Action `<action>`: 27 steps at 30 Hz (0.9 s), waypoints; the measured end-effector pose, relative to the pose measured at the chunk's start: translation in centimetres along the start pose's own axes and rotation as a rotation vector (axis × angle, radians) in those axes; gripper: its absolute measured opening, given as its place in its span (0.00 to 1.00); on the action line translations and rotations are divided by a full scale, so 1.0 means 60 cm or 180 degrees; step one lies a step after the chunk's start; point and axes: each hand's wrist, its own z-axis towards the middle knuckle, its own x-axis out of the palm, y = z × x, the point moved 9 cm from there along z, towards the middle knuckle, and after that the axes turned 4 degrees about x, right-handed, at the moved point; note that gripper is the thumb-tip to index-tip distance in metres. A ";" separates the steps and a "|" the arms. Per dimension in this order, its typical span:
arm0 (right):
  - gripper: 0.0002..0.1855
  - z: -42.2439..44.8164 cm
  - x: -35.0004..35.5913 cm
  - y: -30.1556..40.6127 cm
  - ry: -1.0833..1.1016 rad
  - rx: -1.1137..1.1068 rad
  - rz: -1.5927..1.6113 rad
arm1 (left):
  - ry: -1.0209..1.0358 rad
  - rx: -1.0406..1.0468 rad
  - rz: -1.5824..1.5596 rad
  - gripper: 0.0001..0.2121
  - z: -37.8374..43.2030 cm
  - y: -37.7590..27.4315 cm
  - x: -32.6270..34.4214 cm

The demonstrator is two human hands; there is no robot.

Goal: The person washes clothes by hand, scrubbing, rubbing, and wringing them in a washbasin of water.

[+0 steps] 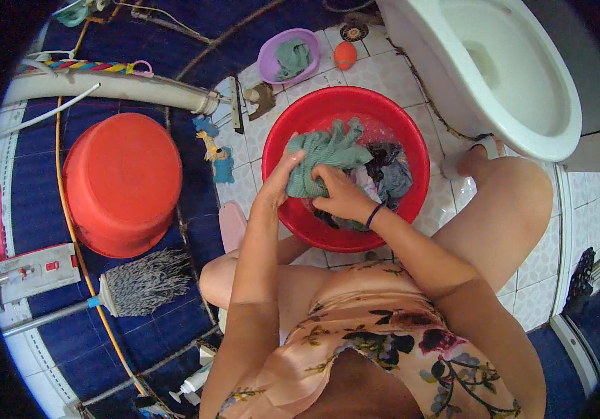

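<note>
A bunched green ribbed cloth (326, 149) is held over a red plastic basin (415, 131) on the tiled floor. My left hand (282, 175) grips its left side, thumb on top. From below, my right hand (344, 194) presses curled fingers into the cloth's folds; a dark band circles that wrist. Behind my right hand, dark and grey wet clothes (395, 175) lie in the basin, with a pale piece (365, 180) among them. Some sudsy water (376, 125) shows at the basin's far side. My hands partly hide the clothes beneath.
A purple basin (263, 57) with a green cloth (293, 57) and an orange ball (345, 55) lie beyond. The toilet (535, 105) stands at right. An upturned orange-red tub (132, 178), a string mop (145, 283) and a white pipe (121, 89) are at left.
</note>
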 end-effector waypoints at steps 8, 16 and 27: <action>0.30 -0.020 0.083 -0.070 0.1336 0.1143 0.1875 | -0.0228 0.0388 0.2098 0.33 0.001 0.021 -0.062; 0.17 -0.002 0.023 -0.157 0.0074 0.1967 0.4784 | 0.0287 0.2553 0.4380 0.13 -0.134 -0.065 0.192; 0.09 0.013 -0.056 -0.145 -0.0664 0.1227 0.5077 | -0.0129 0.2580 0.4144 0.09 -0.080 -0.061 0.193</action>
